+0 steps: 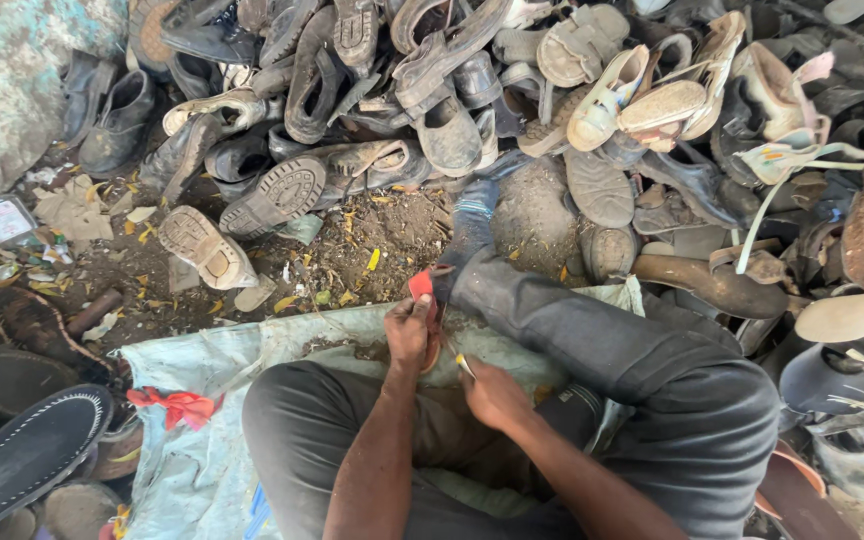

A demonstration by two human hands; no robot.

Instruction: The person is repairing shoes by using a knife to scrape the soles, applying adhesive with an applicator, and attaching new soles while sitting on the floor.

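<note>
Head view, person: sitting on the ground, dark trousers, right leg (592, 330) stretched out forward, sock foot (472, 225) resting in the dirt by the shoe heap.

Head view, left hand: the left hand (408, 335) is curled round a red shoe piece (422, 288), fingers pressed together around it, holding it just in front of the lap, right up against the inner side of the stretched leg.

Head view, right hand: the right hand (492, 395) sits just beside the left one, a bit nearer the body, fingers pinched on a small thin tool with a yellowish handle (463, 364). Tip of the tool points toward the red piece; can't tell if it actually touches.

Head view, underneath: a pale, grubby sack sheet (202, 460) is spread over the ground under the legs, with a crumpled red scrap (177, 405) lying on its left part, well apart from the hands.

Head view, the pile: honestly a huge heap of worn shoes (432, 90) fills the whole top of the view, mostly black and grey, with some cream sandals (607, 95) to the right. One tan sole (207, 248) lies face up on the dirt, apart from the heap.

Head view, left edge: a black slip-on with white stitching (27, 455) near the bottom corner, and a mottled stone-like wall (12, 80) up top.

Head view, ground: bare dirt with yellow leaf bits and litter between pile and sheet.
</note>
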